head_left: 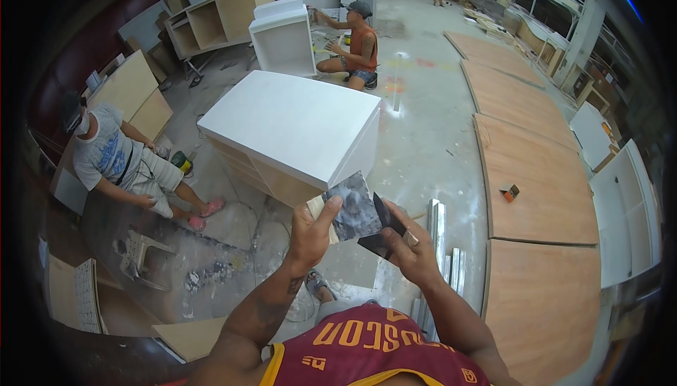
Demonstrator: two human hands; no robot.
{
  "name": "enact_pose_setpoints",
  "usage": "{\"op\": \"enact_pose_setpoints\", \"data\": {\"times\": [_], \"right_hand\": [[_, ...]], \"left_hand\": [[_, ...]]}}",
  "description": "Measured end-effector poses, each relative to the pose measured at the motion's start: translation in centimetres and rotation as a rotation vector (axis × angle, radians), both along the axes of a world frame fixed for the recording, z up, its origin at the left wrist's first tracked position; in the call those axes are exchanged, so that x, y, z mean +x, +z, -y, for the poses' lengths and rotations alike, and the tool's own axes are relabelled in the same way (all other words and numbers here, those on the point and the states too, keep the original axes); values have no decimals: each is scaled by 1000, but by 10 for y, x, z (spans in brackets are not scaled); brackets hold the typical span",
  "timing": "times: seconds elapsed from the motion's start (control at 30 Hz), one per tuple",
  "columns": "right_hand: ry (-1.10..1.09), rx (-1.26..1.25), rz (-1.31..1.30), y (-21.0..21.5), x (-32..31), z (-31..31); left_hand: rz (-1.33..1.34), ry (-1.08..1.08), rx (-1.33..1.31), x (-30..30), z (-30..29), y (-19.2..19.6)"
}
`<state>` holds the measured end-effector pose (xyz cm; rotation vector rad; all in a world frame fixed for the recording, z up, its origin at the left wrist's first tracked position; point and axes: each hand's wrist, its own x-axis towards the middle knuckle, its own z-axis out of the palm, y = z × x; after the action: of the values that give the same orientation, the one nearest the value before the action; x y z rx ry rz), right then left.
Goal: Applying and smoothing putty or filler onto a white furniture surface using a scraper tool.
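Note:
My left hand (312,229) is closed on a square grey sheet (355,206) smeared with white, which looks like used sandpaper. A pale wooden edge (316,207) shows beside that thumb, partly hidden by the hand. Between the thumb and fingers of my right hand (412,248) is a dark, folded piece of sandpaper (388,220), its edge right beside the grey sheet. Both hands are raised in front of my chest. Just beyond them stands a cabinet with a smooth white top (293,121) and bare wood compartments (243,164) on its near side.
Wood panels (539,178) lie in a row on the right, a small box (509,193) on one. Metal profiles (437,231) lie by my right forearm. One person (116,153) sits at left; another person (363,44) crouches by a small white cabinet (283,44). A stool (144,259) stands lower left.

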<state>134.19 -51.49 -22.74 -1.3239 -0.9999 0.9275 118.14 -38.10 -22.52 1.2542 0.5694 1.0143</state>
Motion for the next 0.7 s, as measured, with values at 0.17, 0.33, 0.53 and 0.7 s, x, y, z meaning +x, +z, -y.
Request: {"op": "enact_pose_setpoints", "data": {"times": [0.17,0.33,0.53,0.7], "right_hand": [[8,31,180,-2,18,4],[-105,-42,351,-8,32,24],[-252,-105,339,7,27,41],[-462,-77,215,-9,13,61]], "left_hand": [[-120,-78,100,12,4,14],[-514,-5,647,26,-6,-18],[-435,-30,289,54,9,-7],[-392,-415,261,81,9,1]]}}
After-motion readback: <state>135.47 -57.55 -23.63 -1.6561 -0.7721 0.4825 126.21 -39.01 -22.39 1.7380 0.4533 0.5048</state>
